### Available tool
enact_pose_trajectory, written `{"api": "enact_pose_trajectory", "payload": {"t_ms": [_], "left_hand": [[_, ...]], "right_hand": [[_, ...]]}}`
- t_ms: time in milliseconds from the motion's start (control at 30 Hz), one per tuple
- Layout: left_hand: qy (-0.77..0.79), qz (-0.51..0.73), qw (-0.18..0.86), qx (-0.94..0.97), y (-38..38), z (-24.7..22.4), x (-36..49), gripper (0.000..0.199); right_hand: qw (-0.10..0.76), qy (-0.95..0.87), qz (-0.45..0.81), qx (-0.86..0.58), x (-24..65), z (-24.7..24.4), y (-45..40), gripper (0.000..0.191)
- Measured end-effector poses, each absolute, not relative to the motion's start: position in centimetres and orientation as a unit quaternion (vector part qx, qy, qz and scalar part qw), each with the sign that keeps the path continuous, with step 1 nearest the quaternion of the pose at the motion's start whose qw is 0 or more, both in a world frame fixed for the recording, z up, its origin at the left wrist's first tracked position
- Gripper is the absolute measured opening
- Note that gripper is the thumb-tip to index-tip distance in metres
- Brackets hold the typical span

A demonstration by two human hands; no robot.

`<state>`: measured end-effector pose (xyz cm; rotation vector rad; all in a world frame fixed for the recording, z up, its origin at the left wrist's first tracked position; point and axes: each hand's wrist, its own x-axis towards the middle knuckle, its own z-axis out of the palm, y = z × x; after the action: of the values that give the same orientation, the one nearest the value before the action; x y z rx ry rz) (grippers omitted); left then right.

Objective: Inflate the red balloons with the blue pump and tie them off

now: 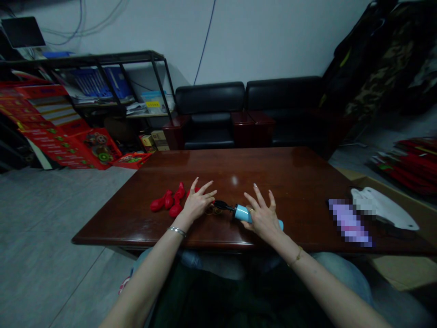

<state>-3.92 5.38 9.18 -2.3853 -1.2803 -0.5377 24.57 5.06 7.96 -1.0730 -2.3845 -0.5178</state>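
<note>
My left hand [198, 202] is over the table with its fingers spread, beside several glossy red, gourd-shaped pieces [175, 200]. One red piece is partly hidden behind it. My right hand [262, 216] rests over a light blue cylinder [242, 213], its fingers stretched apart and its thumb low along the near side. A black, flattened oval end [224, 206] sticks out of the cylinder toward my left hand. Small gold-coloured loops [213, 210] lie between the hands, too small to make out clearly. Part of the cylinder is hidden under my right hand.
The brown wooden table [235, 164] has a blurred purple flat object [350, 223] and a white curved piece [389, 212] on its right. A cardboard box [423, 205] stands beyond. Black armchairs [211, 100] line the wall; red boxes [58, 127] are stacked at left.
</note>
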Motion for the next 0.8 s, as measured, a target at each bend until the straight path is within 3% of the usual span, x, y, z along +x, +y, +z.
{"api": "enact_pose_trajectory", "payload": {"t_ms": [433,800], "left_hand": [[-0.484,-0.198,0.185,-0.832,5.4,9.2,-6.8,0.014],[-0.461,-0.18,0.19,-0.848,4.9,9.2,-4.2,0.021]], "right_hand": [[0.221,-0.868,-0.201,-0.397,29.4,7.4,5.2,0.027],[0.24,-0.877,-0.197,-0.367,27.2,7.9,5.2,0.018]]}}
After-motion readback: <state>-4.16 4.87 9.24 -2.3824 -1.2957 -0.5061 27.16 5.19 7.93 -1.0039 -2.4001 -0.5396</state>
